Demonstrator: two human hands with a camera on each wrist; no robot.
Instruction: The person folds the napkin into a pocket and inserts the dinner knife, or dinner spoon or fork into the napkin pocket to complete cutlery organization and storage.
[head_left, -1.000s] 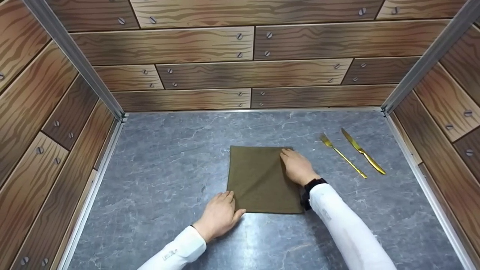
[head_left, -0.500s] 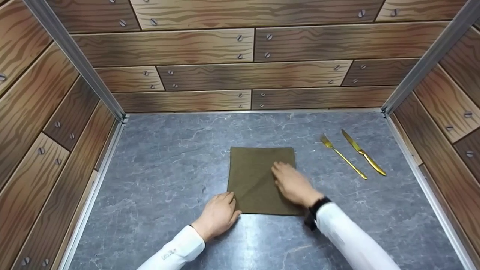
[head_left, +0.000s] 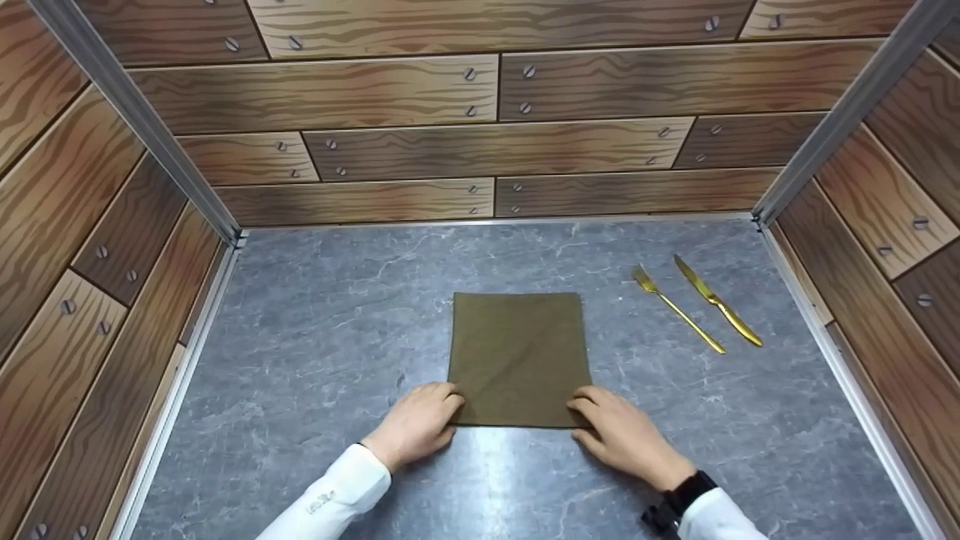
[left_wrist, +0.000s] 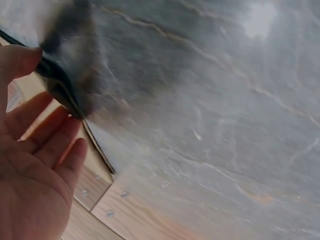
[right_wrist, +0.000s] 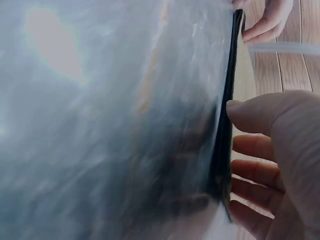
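A square olive-brown cloth napkin (head_left: 517,352) lies flat on the grey marbled surface, with a faint diagonal crease across it. My left hand (head_left: 414,424) touches its near left corner, the fingers at the side and the thumb by the front edge. At the near right corner, my right hand (head_left: 628,439) rests its fingertips on the cloth, thumb just in front. Both wrist views show the napkin's dark front edge (right_wrist: 230,75) at the thumb, with gaps between thumb and fingers. A gold fork (head_left: 679,311) and a gold knife (head_left: 718,300) lie to the right.
The grey marbled tabletop (head_left: 322,315) is bounded by wood-patterned panels (head_left: 405,150) at the back and both sides. Metal corner posts (head_left: 139,120) stand where the panels meet. A bright light reflection shows in front of the napkin.
My right hand has slid from the napkin's far right part toward me, down to its near right corner. My left hand stays at the near left corner, its fingers now more bent.
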